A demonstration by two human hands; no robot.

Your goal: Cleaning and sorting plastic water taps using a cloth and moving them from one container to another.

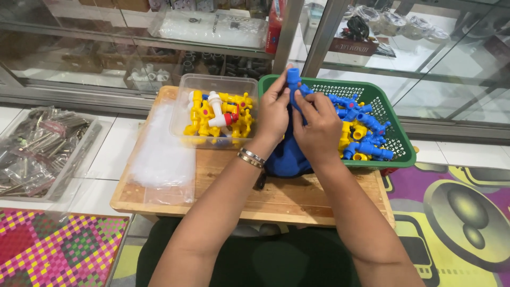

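Both hands meet over a small wooden table (pixel 276 199). My left hand (pixel 272 111) and my right hand (pixel 317 127) together grip a blue plastic tap (pixel 294 81), which stands up between the fingers. A silver bracelet (pixel 251 157) sits on my left wrist. Under the hands lies a dark blue cloth or bag (pixel 287 159). Right of the hands, a green perforated basket (pixel 396 133) holds several blue and yellow taps (pixel 364 135). Left of the hands, a clear plastic box (pixel 210 85) holds several yellow taps and a white one.
A stack of clear plastic bags (pixel 162 154) lies on the table's left part. A clear tray of bagged metal parts (pixel 40 151) rests on the floor at the left. Glass display cabinets (pixel 159 48) stand behind the table. Patterned mats (pixel 457 212) cover the floor.
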